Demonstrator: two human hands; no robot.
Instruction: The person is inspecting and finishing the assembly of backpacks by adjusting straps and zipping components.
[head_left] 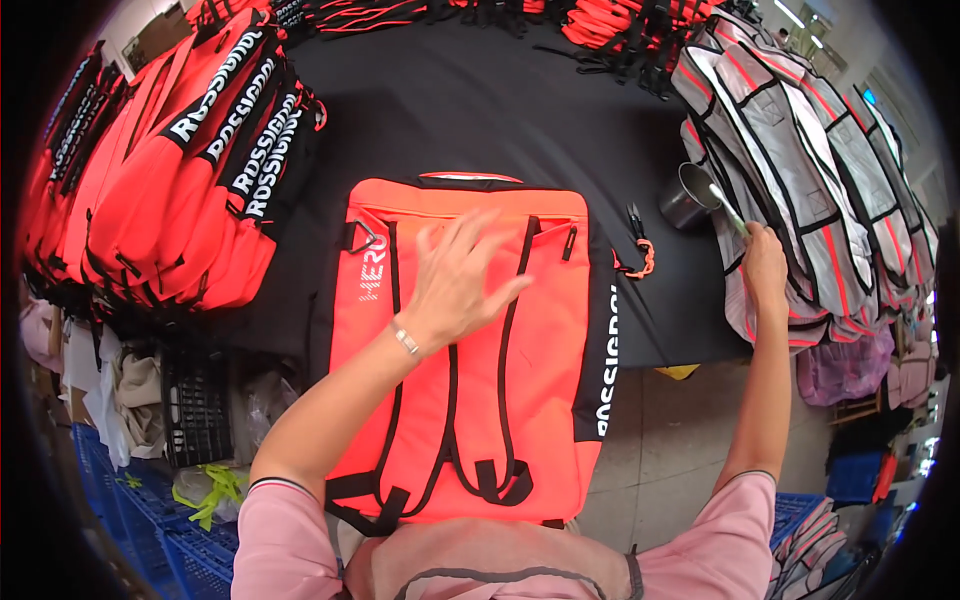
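A bright red-orange backpack (pixel 545 360) with black-edged shoulder straps lies in front of me, straps side up. Over its upper middle my left hand (pixel 455 285) is spread, palm down and fingers apart; whether it touches the fabric I cannot tell. To the right, my right hand (pixel 765 265) is closed on a slim pale brush-like stick (pixel 730 208). The stick's far tip reaches the mouth of a metal cup (pixel 682 207); what the cup contains is hidden. Between cup and backpack lie small dark thread snips (pixel 636 225) with an orange cord.
Stacked red backpacks (pixel 170 190) rise at the left of the black-covered table (pixel 420 120). Grey-white bag pieces (pixel 800 170) with red and black trim are piled at the right, close to my right hand. Bundled red straps (pixel 640 30) lie at the back. Blue crates (pixel 160 530) stand lower left.
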